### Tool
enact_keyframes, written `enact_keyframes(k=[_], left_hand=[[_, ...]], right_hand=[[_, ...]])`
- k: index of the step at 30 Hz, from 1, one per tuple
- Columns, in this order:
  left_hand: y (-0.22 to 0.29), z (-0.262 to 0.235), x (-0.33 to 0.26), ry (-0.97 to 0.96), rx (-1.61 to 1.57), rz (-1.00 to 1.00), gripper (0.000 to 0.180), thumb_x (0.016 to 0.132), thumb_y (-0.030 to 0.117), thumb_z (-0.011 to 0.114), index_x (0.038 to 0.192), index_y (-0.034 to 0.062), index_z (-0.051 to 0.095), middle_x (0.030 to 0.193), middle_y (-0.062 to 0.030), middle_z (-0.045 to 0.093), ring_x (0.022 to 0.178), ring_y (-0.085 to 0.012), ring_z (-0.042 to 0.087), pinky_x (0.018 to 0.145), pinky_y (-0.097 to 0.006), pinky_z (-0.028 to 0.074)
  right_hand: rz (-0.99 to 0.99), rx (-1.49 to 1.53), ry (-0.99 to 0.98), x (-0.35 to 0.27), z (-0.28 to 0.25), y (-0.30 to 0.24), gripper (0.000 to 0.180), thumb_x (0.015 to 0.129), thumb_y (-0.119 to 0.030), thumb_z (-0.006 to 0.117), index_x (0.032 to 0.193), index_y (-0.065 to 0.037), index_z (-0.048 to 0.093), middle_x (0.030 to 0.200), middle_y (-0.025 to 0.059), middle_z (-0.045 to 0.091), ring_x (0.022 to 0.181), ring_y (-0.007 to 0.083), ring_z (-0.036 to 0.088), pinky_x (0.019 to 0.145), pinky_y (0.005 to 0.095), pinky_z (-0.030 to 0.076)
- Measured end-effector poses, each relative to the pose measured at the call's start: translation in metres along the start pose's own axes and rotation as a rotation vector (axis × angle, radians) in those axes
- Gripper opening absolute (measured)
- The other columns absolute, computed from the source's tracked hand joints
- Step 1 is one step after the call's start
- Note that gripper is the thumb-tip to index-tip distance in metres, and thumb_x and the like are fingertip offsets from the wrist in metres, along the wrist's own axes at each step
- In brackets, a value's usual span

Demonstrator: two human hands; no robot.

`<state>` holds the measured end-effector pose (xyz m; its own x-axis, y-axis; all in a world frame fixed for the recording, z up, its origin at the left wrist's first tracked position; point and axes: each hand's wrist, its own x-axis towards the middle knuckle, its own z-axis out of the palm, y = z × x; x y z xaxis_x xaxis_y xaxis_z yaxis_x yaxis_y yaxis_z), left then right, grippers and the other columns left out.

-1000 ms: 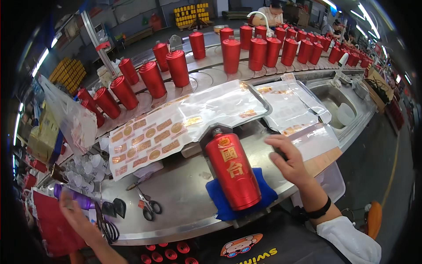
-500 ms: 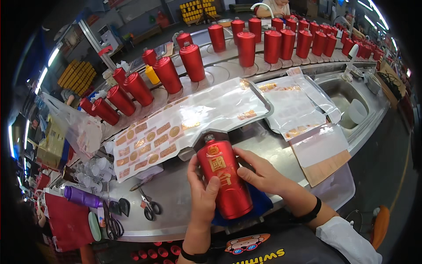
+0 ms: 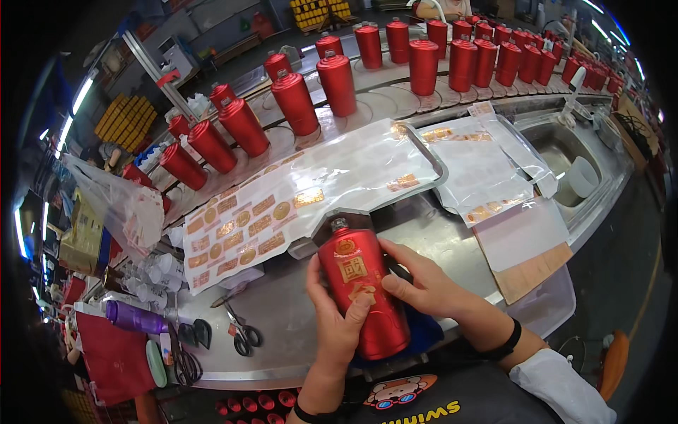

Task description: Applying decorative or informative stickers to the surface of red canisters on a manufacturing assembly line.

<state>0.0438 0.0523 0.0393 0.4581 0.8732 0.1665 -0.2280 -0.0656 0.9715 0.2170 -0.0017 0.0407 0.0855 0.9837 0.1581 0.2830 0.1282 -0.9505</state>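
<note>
A red bottle (image 3: 381,328) with gold decals down its front lies tilted at the near edge of the bench, its bare neck pointing away from me. My left hand (image 3: 335,314) wraps the bottle's left side, the thumb pressed over the lower gold decal. On the other side my right hand (image 3: 417,279) grips the bottle, its thumb on the front near the decals. Blue cloth (image 3: 425,332) shows beneath the bottle. Just beyond it lies a white sheet of gold decals (image 3: 339,166), many of them at its left end.
Red bottles (image 3: 337,85) move along a curved conveyor (image 3: 364,106) at the back. Scissors (image 3: 244,336), a purple bottle (image 3: 138,316) and small clear cups (image 3: 159,272) lie left. Right are more decal sheets (image 3: 480,166), a wooden board (image 3: 533,272) and a sink (image 3: 565,155).
The conveyor bottles have shifted along to the right. My left thumb has slid inward onto the lower decal; both hands still hold the red bottle.
</note>
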Motion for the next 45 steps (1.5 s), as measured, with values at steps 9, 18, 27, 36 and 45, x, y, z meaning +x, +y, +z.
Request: enact_keyframes(k=[9,18,27,36,45], left_hand=[[-0.002,-0.006,0.001,0.001,-0.051,-0.032,0.09,0.086,0.026,0.068,0.147,0.0014,0.007,0.136,-0.0177,0.035,0.124,-0.024,0.042,0.105,-0.037,0.035],[0.0,-0.007,0.0,-0.016,-0.099,-0.019,0.085,0.088,0.026,0.066,0.146,0.0015,0.01,0.137,-0.0169,0.035,0.123,-0.0229,0.042,0.105,-0.037,0.035],[-0.004,-0.011,0.001,0.005,-0.133,-0.026,0.079,0.091,0.026,0.063,0.146,0.0019,0.013,0.134,-0.0161,0.038,0.12,-0.0213,0.045,0.103,-0.034,0.036],[-0.004,-0.016,0.002,0.005,-0.087,-0.031,0.076,0.091,0.022,0.062,0.146,0.0018,0.015,0.134,-0.0162,0.039,0.12,-0.0222,0.045,0.102,-0.035,0.038],[0.015,-0.027,0.03,0.076,-0.15,0.0,0.043,0.089,0.013,0.056,0.129,-0.002,0.045,0.125,-0.0132,0.052,0.117,-0.0197,0.05,0.102,-0.033,0.038]], right_hand=[[-0.008,-0.054,0.007,0.004,0.008,0.001,0.084,0.087,-0.046,0.065,0.141,0.009,0.032,0.139,0.0294,0.04,0.131,0.0372,0.042,0.107,0.0395,0.035],[-0.02,-0.043,0.008,0.002,-0.004,-0.005,0.07,0.09,-0.03,0.065,0.142,0.005,0.033,0.136,0.0245,0.048,0.124,0.0317,0.051,0.102,0.037,0.041],[0.042,0.03,0.146,0.024,-0.041,-0.042,0.031,0.087,-0.013,0.061,0.116,-0.002,0.056,0.095,0.0128,0.066,0.086,0.0199,0.065,0.075,0.0319,0.051],[0.014,-0.107,-0.075,0.058,-0.037,-0.041,0.026,0.086,-0.015,0.063,0.109,-0.003,0.061,0.091,0.0049,0.064,0.082,0.0096,0.059,0.072,0.0257,0.049],[-0.076,0.004,-0.149,0.073,-0.033,-0.035,0.027,0.088,-0.014,0.061,0.112,-0.003,0.062,0.098,0.0076,0.066,0.09,0.012,0.061,0.081,0.0271,0.05]])
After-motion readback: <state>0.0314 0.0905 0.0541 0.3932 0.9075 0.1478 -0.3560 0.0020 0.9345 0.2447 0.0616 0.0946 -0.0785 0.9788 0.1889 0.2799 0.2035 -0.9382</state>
